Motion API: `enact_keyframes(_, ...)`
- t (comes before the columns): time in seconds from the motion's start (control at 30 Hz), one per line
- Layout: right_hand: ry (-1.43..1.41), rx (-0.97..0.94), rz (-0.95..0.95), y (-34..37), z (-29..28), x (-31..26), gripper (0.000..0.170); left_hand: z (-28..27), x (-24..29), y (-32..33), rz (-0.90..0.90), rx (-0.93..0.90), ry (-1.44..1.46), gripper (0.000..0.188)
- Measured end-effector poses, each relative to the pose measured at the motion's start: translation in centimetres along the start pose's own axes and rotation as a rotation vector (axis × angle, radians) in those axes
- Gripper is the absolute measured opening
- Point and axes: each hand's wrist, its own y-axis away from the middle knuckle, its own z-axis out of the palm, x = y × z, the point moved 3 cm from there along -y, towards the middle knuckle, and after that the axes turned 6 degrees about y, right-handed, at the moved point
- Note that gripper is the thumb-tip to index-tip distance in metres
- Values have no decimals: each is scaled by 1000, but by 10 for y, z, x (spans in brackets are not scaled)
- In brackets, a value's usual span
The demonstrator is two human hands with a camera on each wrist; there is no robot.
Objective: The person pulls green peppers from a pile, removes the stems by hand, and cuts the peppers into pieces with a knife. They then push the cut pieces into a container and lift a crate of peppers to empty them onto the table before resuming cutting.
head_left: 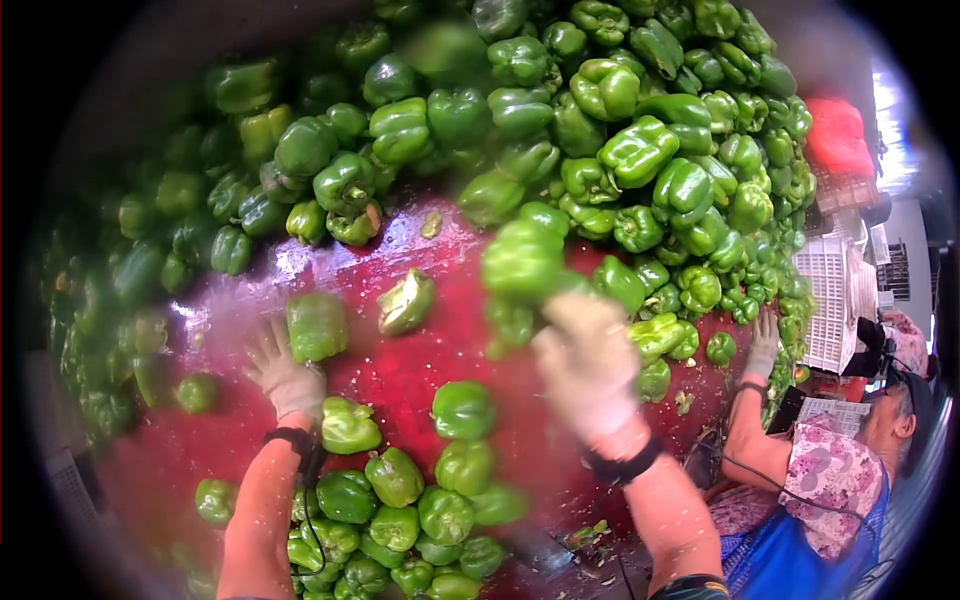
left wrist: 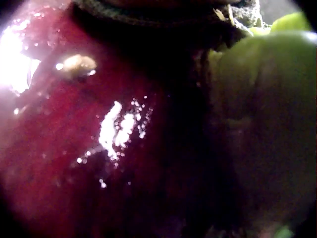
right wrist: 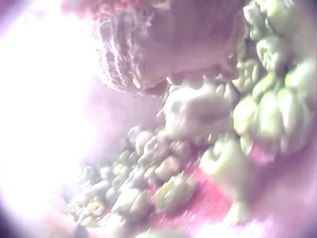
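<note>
The left hand (head_left: 287, 372) is spread wide over the counter (head_left: 400, 365), a pepper (head_left: 317, 327) just right of its fingers. Whether the blurred right hand (head_left: 588, 365) grips the adjoining second pepper (head_left: 521, 260) cannot be told.

The head camera looks forward and down over the left hand (head_left: 287, 377) and right hand (head_left: 590, 365). The left wrist's closely faces the table (left wrist: 54, 139) beside its hand; the right's faces peppers (right wrist: 283, 119) beyond its hand, shared with the head view.

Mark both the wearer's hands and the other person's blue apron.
Left hand (head_left: 287, 380): head view, back of hand.
Right hand (head_left: 590, 365): head view, back of hand, blurred.
Blue apron (head_left: 802, 550): head view, lower part.
</note>
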Motion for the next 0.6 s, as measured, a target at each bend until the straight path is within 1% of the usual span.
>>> enact_keyframes(0.07,55,369,88,-21,-3,47,34,7,-3,-2,3,18,-18,85)
enact_keyframes(0.1,122,263,217,-37,0,70,35,4,-1,-2,-7,1,-17,84)
enact_keyframes(0.13,5,147,392,-52,11,96,38,2,0,-2,-8,-6,-16,84)
enact_keyframes(0.17,-178,52,510,-68,20,111,44,2,1,-2,-10,-13,-18,83)
enact_keyframes(0.2,-520,76,605,-75,45,131,57,0,1,-2,-13,-20,-23,83)
enact_keyframes(0.27,-290,26,632,-92,64,142,69,-2,3,-2,-21,-43,-14,84)
enact_keyframes(0.3,-321,46,734,-100,79,147,74,0,2,-2,-23,-42,-18,85)
enact_keyframes(0.37,-349,35,759,-108,97,149,77,4,-2,-3,-9,-40,-29,86)
enact_keyframes(0.43,-409,12,741,-107,101,144,81,2,-2,-1,8,-25,-6,84)
enact_keyframes(0.47,-492,-16,748,-107,98,140,80,3,-1,-1,9,-18,10,84)
enact_keyframes(0.5,-352,-42,795,-108,102,149,77,4,-2,0,5,-23,9,84)
enact_keyframes(0.6,-491,-53,559,-108,95,138,67,1,0,-2,15,-15,18,84)
